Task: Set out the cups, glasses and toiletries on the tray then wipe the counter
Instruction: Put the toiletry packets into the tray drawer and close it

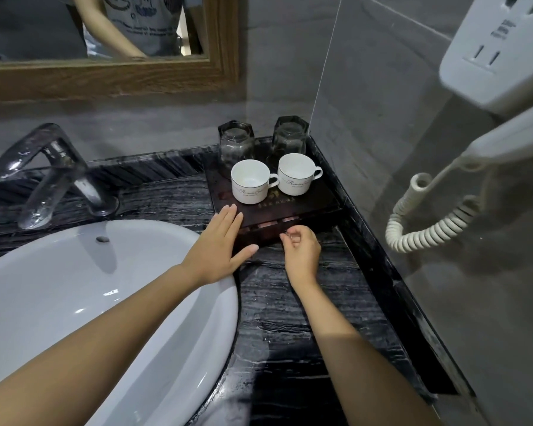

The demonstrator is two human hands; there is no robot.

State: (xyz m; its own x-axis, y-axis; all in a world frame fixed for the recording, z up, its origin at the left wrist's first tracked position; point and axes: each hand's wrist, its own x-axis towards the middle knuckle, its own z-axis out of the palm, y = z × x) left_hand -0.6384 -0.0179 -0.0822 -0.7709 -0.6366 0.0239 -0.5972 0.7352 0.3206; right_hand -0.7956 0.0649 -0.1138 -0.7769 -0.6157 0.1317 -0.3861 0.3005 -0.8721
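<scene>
A dark wooden tray (317,199) sits in the back right corner of the black marble counter (290,318). On it stand two white cups (250,181) (296,173) and, behind them, two dark upturned glasses (236,146) (290,138). Small reddish packets (266,225) lie in slots along the tray's front edge. My left hand (220,245) lies flat with fingers spread on the tray's front left corner. My right hand (300,249) is at the front edge with fingers curled and pinched by the slots; whether it holds anything I cannot tell.
A white basin (74,296) fills the left, with a chrome tap (50,176) behind it. A wood-framed mirror (222,72) hangs above. On the right wall are a white hairdryer unit (499,53) and its coiled cord (428,222).
</scene>
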